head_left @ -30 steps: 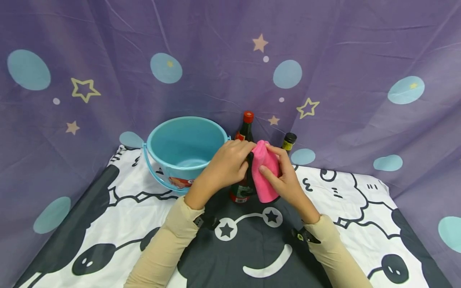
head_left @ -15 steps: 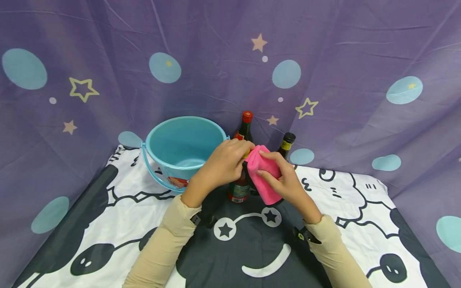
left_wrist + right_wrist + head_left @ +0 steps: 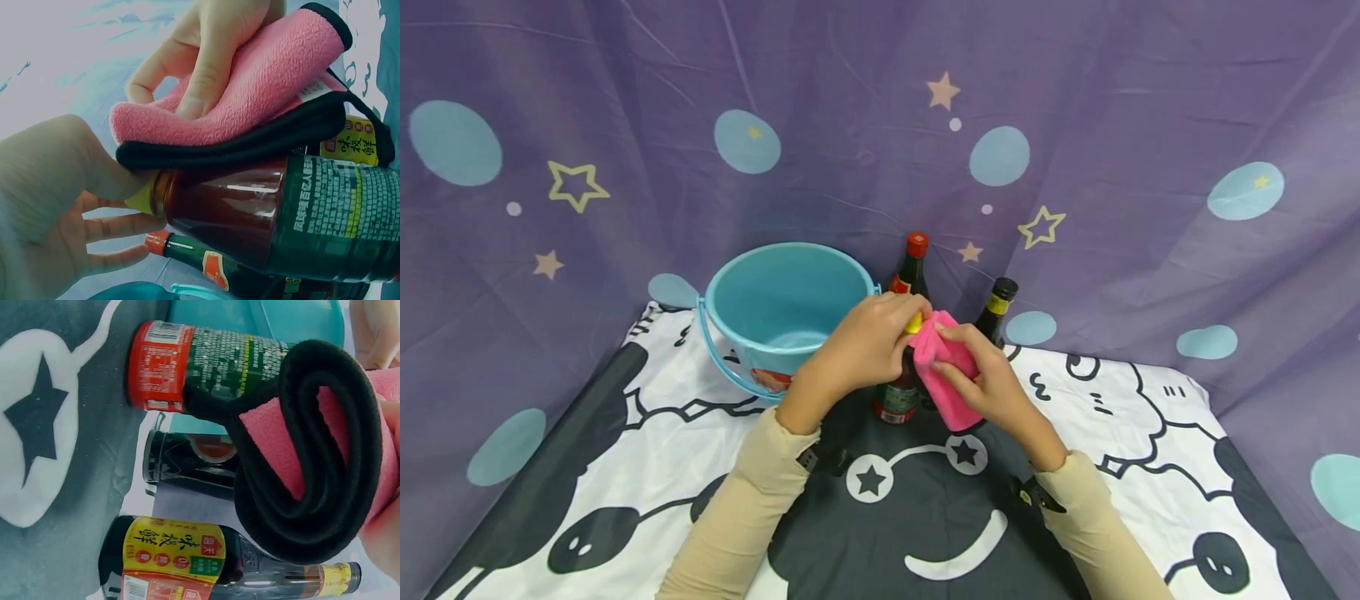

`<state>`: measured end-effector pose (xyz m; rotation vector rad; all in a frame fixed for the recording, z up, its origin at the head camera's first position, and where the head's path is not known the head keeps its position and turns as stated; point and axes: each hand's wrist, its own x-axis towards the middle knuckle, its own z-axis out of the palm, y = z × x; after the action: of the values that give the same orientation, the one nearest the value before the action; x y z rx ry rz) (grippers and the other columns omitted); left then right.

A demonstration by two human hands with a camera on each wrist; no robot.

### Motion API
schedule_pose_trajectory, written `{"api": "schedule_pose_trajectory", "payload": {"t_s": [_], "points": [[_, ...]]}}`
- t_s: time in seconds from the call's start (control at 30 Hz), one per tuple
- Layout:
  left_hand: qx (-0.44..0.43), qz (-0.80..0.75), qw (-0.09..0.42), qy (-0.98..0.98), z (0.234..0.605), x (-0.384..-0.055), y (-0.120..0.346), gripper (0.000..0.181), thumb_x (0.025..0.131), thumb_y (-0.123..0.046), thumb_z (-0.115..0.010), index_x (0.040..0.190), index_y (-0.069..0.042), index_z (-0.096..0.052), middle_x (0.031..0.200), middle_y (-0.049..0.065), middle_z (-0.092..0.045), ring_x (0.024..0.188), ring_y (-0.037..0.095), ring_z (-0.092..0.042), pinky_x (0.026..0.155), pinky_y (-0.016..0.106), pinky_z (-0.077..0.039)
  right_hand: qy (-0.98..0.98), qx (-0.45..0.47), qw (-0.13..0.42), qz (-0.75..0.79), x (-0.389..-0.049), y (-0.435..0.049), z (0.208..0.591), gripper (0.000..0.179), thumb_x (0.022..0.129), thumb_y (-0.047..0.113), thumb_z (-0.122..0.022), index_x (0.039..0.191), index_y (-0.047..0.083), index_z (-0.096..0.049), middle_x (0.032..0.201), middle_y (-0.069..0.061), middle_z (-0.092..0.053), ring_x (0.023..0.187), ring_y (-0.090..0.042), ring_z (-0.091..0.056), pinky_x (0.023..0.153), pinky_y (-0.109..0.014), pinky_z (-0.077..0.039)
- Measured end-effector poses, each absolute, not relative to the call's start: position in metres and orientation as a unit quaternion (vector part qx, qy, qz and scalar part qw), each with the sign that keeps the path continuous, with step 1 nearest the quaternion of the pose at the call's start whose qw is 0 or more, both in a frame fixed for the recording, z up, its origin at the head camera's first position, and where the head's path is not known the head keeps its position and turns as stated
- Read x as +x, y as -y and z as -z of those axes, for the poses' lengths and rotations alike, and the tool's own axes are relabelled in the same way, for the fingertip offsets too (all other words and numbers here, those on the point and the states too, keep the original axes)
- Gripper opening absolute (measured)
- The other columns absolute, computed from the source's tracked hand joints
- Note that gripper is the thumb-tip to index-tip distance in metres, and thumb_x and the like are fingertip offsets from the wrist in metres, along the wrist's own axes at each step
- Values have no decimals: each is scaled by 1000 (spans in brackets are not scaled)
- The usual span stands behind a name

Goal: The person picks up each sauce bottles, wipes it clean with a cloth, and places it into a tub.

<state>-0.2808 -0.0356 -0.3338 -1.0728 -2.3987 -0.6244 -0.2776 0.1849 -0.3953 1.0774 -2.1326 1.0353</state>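
Note:
My left hand (image 3: 868, 342) holds the yellow cap (image 3: 142, 195) of an upright sauce bottle (image 3: 234, 203), its thumb and fingers around the top. The bottle's dark green label (image 3: 898, 398) and red base show below that hand. A folded pink cloth (image 3: 953, 407) with black edging is pinched in my right hand (image 3: 992, 375), thumb and fingers near its upper end. In the left wrist view, the cloth lies along the bottle's neck, its folded end right at the left thumb. The right wrist view shows the cloth's lower end (image 3: 325, 456) folded over in layers.
A blue bucket (image 3: 790, 292) stands to the left of the bottles. A red-capped bottle (image 3: 913, 271) rises behind the hands. To the right stands a bottle with a black cap (image 3: 1004, 288) and yellow label (image 3: 175, 547). A purple curtain (image 3: 880, 100) hangs behind.
The right hand has lowered slightly and tilted the cloth, its upper end leaning left towards the cap. The yellow cap and more of the black-capped bottle have come into view.

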Motion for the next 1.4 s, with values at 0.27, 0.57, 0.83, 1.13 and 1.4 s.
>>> {"api": "schedule_pose_trajectory", "payload": {"t_s": [0.27,0.57,0.83,1.13,1.4], "points": [[-380,227,220,869,333,-278,34,24,87,-2,-70,109,-9,-65,99,4,-70,89,22,-62,86,39,-54,825,393,242,-327,-274,-187,410,49,86,4,-77,128,1,-52,116,-14,-61,88,-18,-64,74,-32,-58],[-375,226,219,872,333,-278,34,25,87,-2,-70,111,-10,-64,102,4,-70,91,22,-63,87,39,-54,824,382,229,-349,-268,-185,411,62,83,5,-79,136,0,-49,124,-16,-59,92,-21,-65,72,-34,-61],[-372,222,220,874,334,-279,34,27,88,-4,-72,114,-10,-64,105,5,-71,91,23,-63,88,39,-54,832,403,246,-292,-271,-190,419,66,82,9,-80,138,3,-45,123,-15,-58,79,-15,-62,63,-27,-57],[-368,223,219,875,336,-279,34,26,90,-4,-71,113,-11,-64,104,4,-71,91,23,-63,88,40,-54,856,402,207,-249,-267,-194,423,68,88,19,-76,142,6,-37,127,-14,-53,74,-13,-59,62,-25,-55],[-370,224,219,875,337,-280,34,26,90,-5,-71,114,-11,-64,104,4,-70,90,23,-62,87,40,-53,850,400,203,-277,-263,-199,422,70,84,12,-82,144,9,-46,131,-10,-57,102,-18,-62,81,-35,-59]]}}
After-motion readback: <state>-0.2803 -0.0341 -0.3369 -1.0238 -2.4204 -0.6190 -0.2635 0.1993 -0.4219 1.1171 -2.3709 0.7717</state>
